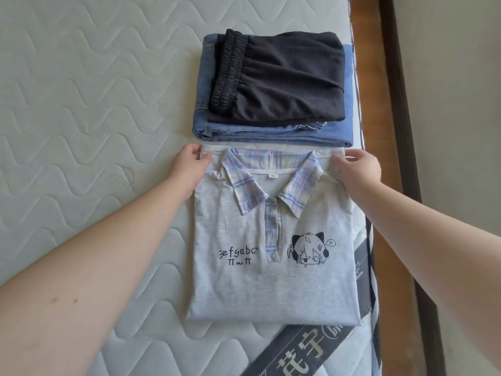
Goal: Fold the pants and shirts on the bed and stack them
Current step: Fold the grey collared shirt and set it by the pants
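A folded grey shirt (271,283) with a plaid collar and a cartoon print lies flat on the mattress in front of me. My left hand (189,164) pinches its far left shoulder corner. My right hand (357,169) pinches the far right shoulder corner. Just beyond the shirt sits a stack: folded black pants (284,77) on top of folded blue jeans (271,134).
The white quilted mattress (81,104) stretches wide to the left. A dark label band (303,348) crosses its near right corner. The wooden bed frame (385,131) runs along the right edge, with a wall (461,77) behind it.
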The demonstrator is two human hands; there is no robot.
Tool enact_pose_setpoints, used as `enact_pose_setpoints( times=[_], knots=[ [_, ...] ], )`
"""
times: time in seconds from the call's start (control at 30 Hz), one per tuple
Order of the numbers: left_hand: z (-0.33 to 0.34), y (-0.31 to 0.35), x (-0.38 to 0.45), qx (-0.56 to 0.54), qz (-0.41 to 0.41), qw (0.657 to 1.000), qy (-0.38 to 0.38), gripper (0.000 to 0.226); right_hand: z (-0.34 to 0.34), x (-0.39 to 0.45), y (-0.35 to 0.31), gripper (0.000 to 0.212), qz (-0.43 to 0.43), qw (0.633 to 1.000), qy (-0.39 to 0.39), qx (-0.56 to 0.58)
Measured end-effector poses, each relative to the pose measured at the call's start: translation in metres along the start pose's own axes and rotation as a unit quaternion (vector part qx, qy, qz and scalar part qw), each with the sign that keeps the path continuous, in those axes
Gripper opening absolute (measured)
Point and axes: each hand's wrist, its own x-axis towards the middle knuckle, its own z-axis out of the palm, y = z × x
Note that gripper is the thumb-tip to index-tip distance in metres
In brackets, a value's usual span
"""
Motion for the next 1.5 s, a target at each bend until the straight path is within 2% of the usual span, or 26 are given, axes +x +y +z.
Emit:
enact_pose_setpoints(
  times=[0.1, 0.13, 0.23, 0.33, 0.47, 0.53, 0.67, 0.8, 0.93, 1.0, 1.07, 1.13, 1.17, 1.23, 1.27, 1.33, 1.5],
  knots=[
    [-0.005, -0.004, -0.015, 0.109, -0.019, 0.99, 0.091, 0.029, -0.005, -0.016, 0.007, 0.046, -0.005, 0.999, -0.004, -0.053],
    [-0.009, -0.009, -0.023, 0.134, -0.034, 0.986, 0.092, 0.034, -0.008, -0.024, 0.013, 0.052, 0.002, 0.997, -0.017, -0.069],
    [-0.015, -0.038, -0.052, 0.081, -0.081, 0.993, -0.008, 0.051, -0.02, -0.051, 0.04, 0.062, 0.021, 0.992, -0.063, -0.107],
    [-0.021, -0.062, -0.09, 0.016, -0.112, 0.99, -0.081, 0.041, -0.031, -0.081, 0.066, 0.057, 0.028, 0.984, -0.118, -0.131],
    [-0.021, -0.095, -0.147, -0.039, -0.149, 0.98, -0.123, 0.026, -0.04, -0.12, 0.086, 0.037, 0.056, 0.974, -0.172, -0.137],
    [-0.024, -0.111, -0.172, -0.062, -0.166, 0.975, -0.131, 0.03, -0.042, -0.138, 0.096, 0.033, 0.062, 0.972, -0.187, -0.132],
    [-0.032, -0.14, -0.207, -0.06, -0.159, 0.972, -0.162, 0.019, -0.043, -0.171, 0.119, 0.036, 0.078, 0.967, -0.191, -0.146],
    [-0.036, -0.155, -0.227, -0.013, -0.121, 0.986, -0.118, 0.005, -0.045, -0.196, 0.141, 0.031, 0.063, 0.977, -0.153, -0.136],
    [-0.038, -0.159, -0.234, 0.038, -0.072, 0.995, -0.054, 0.018, -0.046, -0.209, 0.153, 0.034, 0.022, 0.989, -0.094, -0.108],
    [-0.036, -0.162, -0.234, 0.106, -0.053, 0.992, -0.038, 0.021, -0.045, -0.214, 0.16, 0.037, 0.009, 0.991, -0.078, -0.11],
    [-0.032, -0.165, -0.237, 0.197, -0.025, 0.98, -0.013, 0.024, -0.041, -0.216, 0.165, 0.036, 0.018, 0.989, -0.076, -0.13],
    [-0.024, -0.162, -0.246, 0.242, -0.004, 0.97, 0.038, 0.029, -0.038, -0.222, 0.166, 0.034, 0.022, 0.985, -0.058, -0.162],
    [-0.02, -0.16, -0.252, 0.272, 0.021, 0.959, 0.078, 0.037, -0.037, -0.226, 0.166, 0.037, 0.003, 0.982, -0.022, -0.186],
    [-0.012, -0.157, -0.26, 0.348, 0.129, 0.917, 0.147, 0.045, -0.032, -0.236, 0.166, 0.048, -0.068, 0.968, 0.063, -0.232],
    [-0.008, -0.155, -0.261, 0.371, 0.194, 0.896, 0.145, 0.046, -0.029, -0.24, 0.165, 0.051, -0.113, 0.96, 0.08, -0.245],
    [0.004, -0.149, -0.256, 0.397, 0.269, 0.873, 0.093, 0.052, -0.02, -0.246, 0.158, 0.056, -0.202, 0.938, 0.054, -0.277],
    [0.055, -0.131, -0.235, 0.43, 0.273, 0.861, 0.016, 0.057, 0.04, -0.24, 0.122, 0.063, -0.319, 0.877, -0.052, -0.355]
  ],
)
